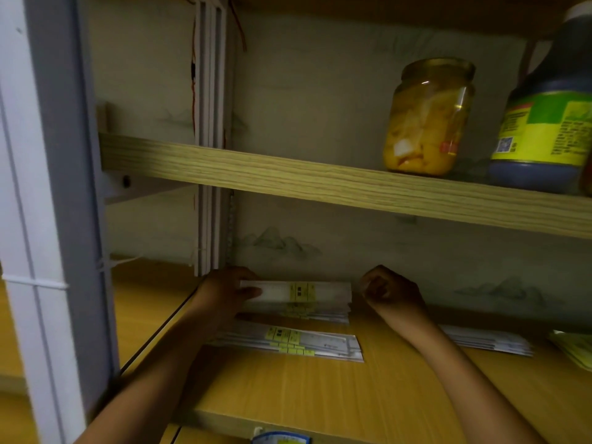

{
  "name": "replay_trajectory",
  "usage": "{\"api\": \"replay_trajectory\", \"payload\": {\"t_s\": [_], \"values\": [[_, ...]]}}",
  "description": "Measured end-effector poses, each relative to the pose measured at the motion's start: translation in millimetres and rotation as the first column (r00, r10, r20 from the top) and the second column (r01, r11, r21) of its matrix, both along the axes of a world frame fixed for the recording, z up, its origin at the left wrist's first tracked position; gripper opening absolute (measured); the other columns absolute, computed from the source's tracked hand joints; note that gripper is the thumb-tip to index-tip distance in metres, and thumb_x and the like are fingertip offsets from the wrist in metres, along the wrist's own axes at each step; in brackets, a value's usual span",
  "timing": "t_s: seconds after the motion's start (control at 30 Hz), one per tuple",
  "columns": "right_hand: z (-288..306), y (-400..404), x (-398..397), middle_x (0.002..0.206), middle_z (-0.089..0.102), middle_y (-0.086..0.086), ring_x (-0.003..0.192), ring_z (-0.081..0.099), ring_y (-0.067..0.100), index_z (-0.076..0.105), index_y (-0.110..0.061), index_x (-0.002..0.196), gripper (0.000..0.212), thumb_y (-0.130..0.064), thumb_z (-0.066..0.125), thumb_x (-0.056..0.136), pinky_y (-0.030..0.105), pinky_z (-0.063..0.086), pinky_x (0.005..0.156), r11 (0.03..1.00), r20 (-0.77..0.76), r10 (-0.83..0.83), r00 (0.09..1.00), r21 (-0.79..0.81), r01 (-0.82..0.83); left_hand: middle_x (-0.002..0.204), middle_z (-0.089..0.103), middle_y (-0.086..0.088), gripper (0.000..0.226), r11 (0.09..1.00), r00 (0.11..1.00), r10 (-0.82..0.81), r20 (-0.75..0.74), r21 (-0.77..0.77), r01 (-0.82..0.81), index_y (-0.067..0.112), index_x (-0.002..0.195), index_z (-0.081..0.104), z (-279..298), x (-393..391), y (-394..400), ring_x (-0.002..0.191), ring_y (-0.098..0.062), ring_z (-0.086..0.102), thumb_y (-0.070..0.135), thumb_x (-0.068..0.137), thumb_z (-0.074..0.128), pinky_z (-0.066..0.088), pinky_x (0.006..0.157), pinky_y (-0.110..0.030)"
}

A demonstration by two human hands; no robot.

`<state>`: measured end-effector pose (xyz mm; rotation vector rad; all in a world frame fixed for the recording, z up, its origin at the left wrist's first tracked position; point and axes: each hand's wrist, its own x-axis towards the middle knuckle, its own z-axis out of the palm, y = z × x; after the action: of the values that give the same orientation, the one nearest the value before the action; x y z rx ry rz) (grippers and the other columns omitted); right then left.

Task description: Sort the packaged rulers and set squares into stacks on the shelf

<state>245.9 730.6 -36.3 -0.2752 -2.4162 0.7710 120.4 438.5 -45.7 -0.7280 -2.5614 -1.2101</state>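
A stack of packaged rulers [307, 296] with yellow labels lies at the back of the lower wooden shelf [288, 395]. My left hand [224, 290] grips the left end of the top ruler pack on that stack. My right hand [389, 288] is curled into a fist just right of the stack and holds nothing. A second, flatter stack of ruler packs [294, 342] lies in front of the first. A third pile of packs [487, 339] sits to the right, partly hidden behind my right forearm.
The upper shelf board [320, 181] carries a glass jar of yellow fruit [426, 120] and a dark bottle with a green label [547, 123]. A white post [211, 139] stands at the back left. A yellow-green packet [573, 346] lies at the far right edge.
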Motion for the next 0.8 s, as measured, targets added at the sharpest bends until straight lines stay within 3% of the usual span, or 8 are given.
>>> {"api": "replay_trajectory", "payload": {"t_s": [0.13,0.23,0.33,0.47,0.6,0.7,0.8], "values": [[-2,-1,-1,0.087,0.067,-0.011,0.081,0.062,0.0,0.065,-0.031,0.093,0.02,-0.012,0.067,0.088,0.013,0.044,0.064,0.999,0.019,0.011,1.0,-0.047,-0.01,0.089,0.062,0.004,0.014,0.984,0.996,0.087,-0.002,0.159,-0.085,0.02,0.102,0.071,5,1,-3,0.078,-0.011,0.059,0.025,0.089,0.068,0.046,0.062,-0.022],[-6,1,-4,0.092,0.066,-0.013,0.087,0.062,0.001,0.065,-0.032,0.094,0.017,-0.016,0.066,0.09,0.013,0.044,0.069,0.999,0.062,0.038,0.997,-0.037,-0.035,0.086,0.062,0.002,0.012,0.962,0.981,0.176,-0.084,0.226,-0.153,0.019,0.1,0.071,8,3,-5,0.078,-0.017,0.062,0.024,0.09,0.066,0.042,0.058,-0.02],[-18,3,-11,0.108,0.061,-0.016,0.103,0.056,0.003,0.063,-0.034,0.111,0.017,-0.028,0.06,0.095,0.017,0.042,0.081,0.993,0.191,0.095,0.977,0.053,-0.107,0.085,0.064,0.002,0.012,0.939,0.953,0.256,-0.162,0.278,-0.205,0.018,0.099,0.069,10,4,-7,0.074,-0.013,0.058,0.025,0.091,0.064,0.039,0.056,-0.018],[-31,6,-24,0.125,0.053,-0.007,0.117,0.047,0.009,0.057,-0.036,0.127,0.029,-0.041,0.051,0.1,0.021,0.036,0.092,0.977,0.313,0.12,0.942,0.131,-0.168,0.083,0.062,0.003,0.014,0.927,0.937,0.289,-0.198,0.304,-0.222,0.016,0.1,0.068,10,4,-6,0.066,-0.002,0.053,0.026,0.092,0.062,0.035,0.052,-0.017],[-30,5,-28,0.123,0.053,-0.007,0.114,0.048,0.008,0.059,-0.037,0.122,0.027,-0.045,0.055,0.097,0.013,0.035,0.087,0.978,0.28,0.127,0.952,0.126,-0.167,0.086,0.065,0.002,0.016,0.93,0.935,0.285,-0.21,0.299,-0.216,0.016,0.102,0.068,10,3,-5,0.071,-0.01,0.057,0.027,0.092,0.062,0.039,0.054,-0.019],[-27,2,-26,0.122,0.052,-0.008,0.114,0.047,0.006,0.062,-0.037,0.12,0.027,-0.04,0.062,0.094,0.018,0.036,0.093,0.974,0.255,0.132,0.958,0.145,-0.173,0.089,0.067,0.0,0.017,0.927,0.933,0.287,-0.215,0.307,-0.214,0.016,0.104,0.068,10,2,-7,0.076,-0.012,0.058,0.028,0.092,0.062,0.037,0.055,-0.018],[-23,-1,-23,0.115,0.053,-0.009,0.11,0.047,0.007,0.064,-0.035,0.113,0.024,-0.039,0.067,0.089,0.018,0.037,0.088,0.969,0.224,0.137,0.965,0.171,-0.177,0.092,0.069,-0.002,0.019,0.93,0.93,0.282,-0.236,0.304,-0.205,0.016,0.105,0.068,9,2,-7,0.081,-0.017,0.062,0.029,0.092,0.061,0.044,0.059,-0.023]]}}
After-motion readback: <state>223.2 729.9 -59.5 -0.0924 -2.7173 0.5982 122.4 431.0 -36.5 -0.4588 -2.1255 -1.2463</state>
